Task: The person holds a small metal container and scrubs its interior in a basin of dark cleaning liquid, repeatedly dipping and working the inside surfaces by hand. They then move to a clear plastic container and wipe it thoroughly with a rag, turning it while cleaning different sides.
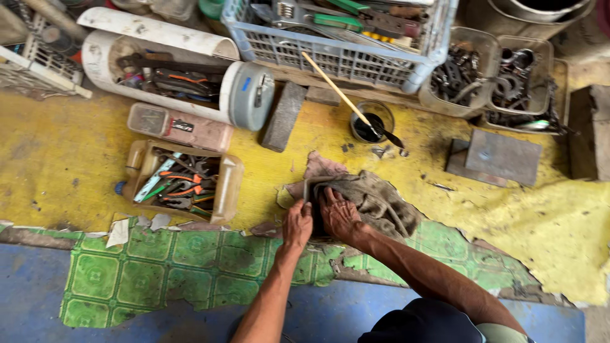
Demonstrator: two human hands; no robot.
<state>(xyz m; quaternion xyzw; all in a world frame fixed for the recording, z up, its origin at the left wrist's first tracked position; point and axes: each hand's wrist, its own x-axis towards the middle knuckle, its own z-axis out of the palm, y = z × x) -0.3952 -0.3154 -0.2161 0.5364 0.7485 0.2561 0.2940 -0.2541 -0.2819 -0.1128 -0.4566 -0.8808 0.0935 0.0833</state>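
Presently: left hand [297, 223] — fingers curled, gripping metal piece [306, 189]; right hand [338, 215] — fingers spread, pressing grey rag [375, 198]; forearms angled inward.

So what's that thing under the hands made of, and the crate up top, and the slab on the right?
The rag looks like worn, grimy cloth: it creases and folds. The crate seems moulded plastic, pale blue with a lattice wall. The slab looks like dull grey metal, flat with sharp edges, though stone is possible.

Grimy matt cloth rag [372, 200], dull metal bar [305, 189], worn yellow floor covering [63, 159], white plastic basket [343, 57]
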